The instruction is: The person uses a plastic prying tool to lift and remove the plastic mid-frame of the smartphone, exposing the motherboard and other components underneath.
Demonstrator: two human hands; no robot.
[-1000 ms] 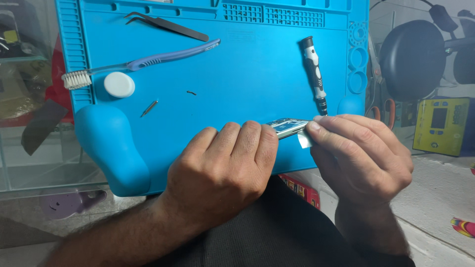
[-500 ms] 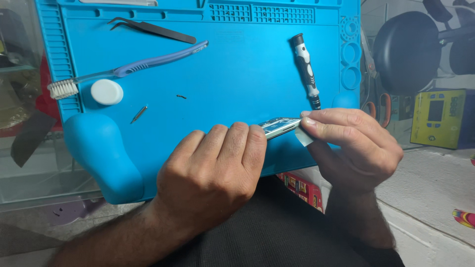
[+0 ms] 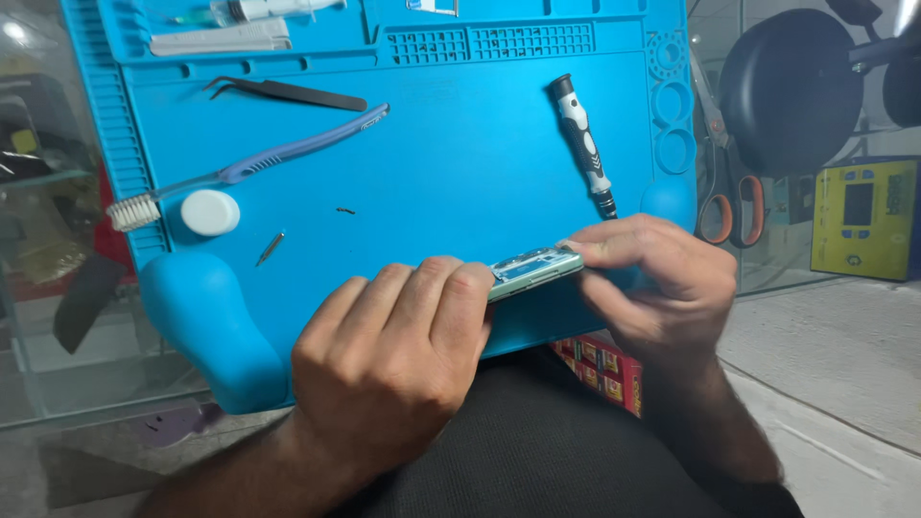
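Shifted slightly rightward since earlier, both hands. Left hand (image 3: pixel 403 360) closed over thin pale-green metal phone frame (image 3: pixel 533 270) at near edge of bright blue silicone repair mat (image 3: pixel 460 173); right hand (image 3: pixel 657 288) pinching its end. Better: steady grip, gentle pressure, no twisting.

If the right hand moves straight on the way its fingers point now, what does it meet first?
The right hand points left along the phone it pinches; going on, it would probably meet the left hand's fingers gripping the other end. Depth is unclear.

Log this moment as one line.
left hand: gripping slim pale-green device | right hand: pinching its end | surface: blue silicone mat | nearby: black-and-white screwdriver
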